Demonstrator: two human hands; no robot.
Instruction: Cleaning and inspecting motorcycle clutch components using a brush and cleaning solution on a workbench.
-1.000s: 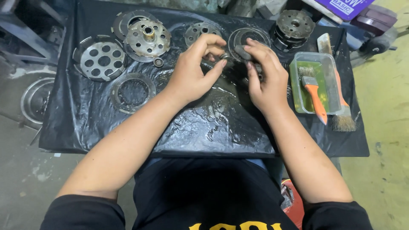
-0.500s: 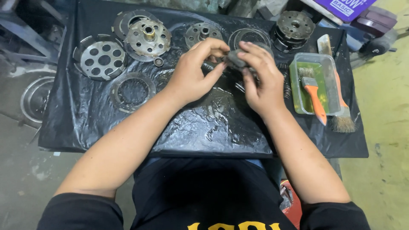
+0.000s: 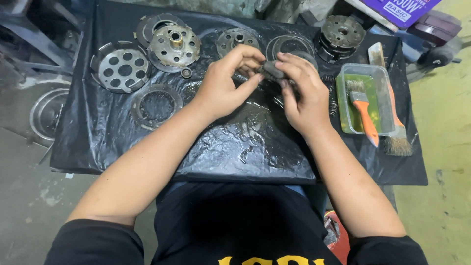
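My left hand (image 3: 226,81) and my right hand (image 3: 303,93) meet above a black plastic sheet (image 3: 235,142) and both pinch a small dark grey metal part (image 3: 271,70) between their fingertips. The part is lifted off the sheet; its exact shape is mostly hidden by my fingers. Just behind my hands lie a thin steel ring plate (image 3: 289,45) and a round hub (image 3: 237,39). Small coil springs (image 3: 331,100) rest on the sheet to the right of my right hand.
Clutch parts lie along the back: a drilled disc (image 3: 117,66), a brass-coloured hub plate (image 3: 174,44), a friction ring (image 3: 156,104), a dark hub (image 3: 342,33). At right, a clear tub (image 3: 369,100) holds an orange-handled brush (image 3: 362,105); a bristle brush (image 3: 395,132) lies beside it.
My hands lifted the small grey part off the sheet near the ring plate and brought it between both sets of fingertips, slightly nearer to me and more to the left.
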